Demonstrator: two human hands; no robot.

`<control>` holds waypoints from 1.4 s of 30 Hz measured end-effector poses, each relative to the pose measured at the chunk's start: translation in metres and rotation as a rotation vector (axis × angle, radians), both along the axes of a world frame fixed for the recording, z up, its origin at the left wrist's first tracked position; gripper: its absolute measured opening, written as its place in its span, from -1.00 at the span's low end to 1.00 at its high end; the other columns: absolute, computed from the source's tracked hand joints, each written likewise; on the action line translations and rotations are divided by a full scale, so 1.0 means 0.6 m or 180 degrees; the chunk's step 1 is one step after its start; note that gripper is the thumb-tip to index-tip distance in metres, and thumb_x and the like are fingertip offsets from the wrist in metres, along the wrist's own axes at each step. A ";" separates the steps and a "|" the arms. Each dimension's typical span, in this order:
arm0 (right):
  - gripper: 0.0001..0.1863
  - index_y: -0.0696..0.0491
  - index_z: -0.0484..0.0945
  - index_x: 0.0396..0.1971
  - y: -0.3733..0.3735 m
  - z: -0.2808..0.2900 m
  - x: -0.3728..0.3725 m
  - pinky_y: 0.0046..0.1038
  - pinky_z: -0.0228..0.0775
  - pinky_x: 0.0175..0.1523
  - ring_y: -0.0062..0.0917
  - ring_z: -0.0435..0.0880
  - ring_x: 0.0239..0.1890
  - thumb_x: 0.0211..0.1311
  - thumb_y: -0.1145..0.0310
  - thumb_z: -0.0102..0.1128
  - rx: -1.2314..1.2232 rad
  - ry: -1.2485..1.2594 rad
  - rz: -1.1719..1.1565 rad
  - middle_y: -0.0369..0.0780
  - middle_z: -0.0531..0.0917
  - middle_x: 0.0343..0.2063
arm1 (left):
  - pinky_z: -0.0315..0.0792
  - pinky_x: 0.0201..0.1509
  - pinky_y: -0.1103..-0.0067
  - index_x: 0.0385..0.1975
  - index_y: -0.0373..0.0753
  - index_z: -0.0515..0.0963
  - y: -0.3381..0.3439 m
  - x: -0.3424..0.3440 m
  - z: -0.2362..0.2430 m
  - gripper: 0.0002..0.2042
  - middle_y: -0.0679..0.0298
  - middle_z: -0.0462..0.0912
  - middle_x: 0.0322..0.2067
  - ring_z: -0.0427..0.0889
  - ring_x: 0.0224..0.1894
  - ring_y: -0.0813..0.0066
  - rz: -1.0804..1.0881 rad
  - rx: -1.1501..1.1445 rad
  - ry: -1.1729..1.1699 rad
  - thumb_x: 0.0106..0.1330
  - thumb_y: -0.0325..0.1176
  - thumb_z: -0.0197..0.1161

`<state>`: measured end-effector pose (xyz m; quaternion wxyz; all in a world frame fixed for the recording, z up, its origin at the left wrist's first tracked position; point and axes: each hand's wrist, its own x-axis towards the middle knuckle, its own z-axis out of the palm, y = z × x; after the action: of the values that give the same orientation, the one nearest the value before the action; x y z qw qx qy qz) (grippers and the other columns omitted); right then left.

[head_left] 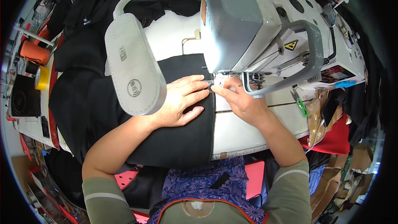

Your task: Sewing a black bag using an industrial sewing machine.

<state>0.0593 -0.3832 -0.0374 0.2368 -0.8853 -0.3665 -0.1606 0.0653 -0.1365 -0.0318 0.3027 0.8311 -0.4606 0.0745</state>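
So, resting the bare left hand (177,99) on a flat black cloth panel (182,145) with extended fingers and a spread thumb, in front of the bulky grey-and-white sewing machine (236,25). Holding the bare right hand (247,104) curled by the panel's right edge, close under the machine; honestly not managing to tell whether pinching or only touching. Also seeing a pale grey oblong head on a curved arm (134,64) left of the machine, plus green-handled snips (300,106) in front of its right half.

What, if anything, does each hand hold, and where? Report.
Left hand: flat on the black fabric, not gripping. Right hand: fingertips at the fabric's right edge; whether they pinch it cannot be told.
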 end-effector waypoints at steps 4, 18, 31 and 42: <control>-0.56 -0.09 0.70 -0.17 0.002 0.002 0.002 -0.41 0.45 -0.36 -0.44 0.59 -0.40 -0.08 0.67 0.24 0.0055 -0.0226 0.0021 -0.30 0.58 -0.42 | 0.45 0.22 0.33 -0.11 -0.33 0.59 -0.001 0.001 -0.001 -0.65 0.08 0.57 0.02 0.51 0.17 0.11 0.0011 -0.0014 -0.0007 0.11 -0.35 0.32; -0.63 -0.07 0.70 -0.12 -0.010 -0.014 0.010 -0.45 0.58 -0.23 -0.50 0.68 -0.28 0.09 0.65 0.24 0.0055 0.0155 -0.0148 -0.26 0.68 -0.36 | 0.46 0.20 0.33 -0.12 -0.30 0.60 -0.009 0.018 0.006 -0.66 0.10 0.60 -0.02 0.56 0.10 0.10 0.0119 0.0057 0.0141 0.09 -0.33 0.34; -0.65 -0.06 0.68 -0.09 -0.008 -0.023 0.013 -0.42 0.43 -0.31 -0.49 0.57 -0.38 0.16 0.64 0.20 0.0326 0.0978 -0.0298 -0.28 0.63 -0.38 | 0.46 0.19 0.31 -0.10 -0.31 0.58 -0.009 0.020 0.002 -0.65 0.08 0.57 0.01 0.54 0.11 0.04 0.0126 -0.0094 0.0218 0.08 -0.36 0.34; -0.61 -0.15 0.71 -0.19 -0.005 -0.011 0.002 -0.43 0.50 -0.35 -0.51 0.64 -0.39 -0.07 0.55 0.32 0.0226 0.0205 -0.0163 -0.31 0.63 -0.41 | 0.43 0.23 0.30 -0.08 -0.33 0.57 -0.007 0.021 0.013 -0.63 0.06 0.58 0.01 0.54 0.12 0.02 0.0146 0.0041 0.0165 0.08 -0.37 0.34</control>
<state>0.0603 -0.3862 -0.0437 0.2756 -0.8901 -0.3300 -0.1509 0.0781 -0.1406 -0.0240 0.3073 0.8450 -0.4340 0.0569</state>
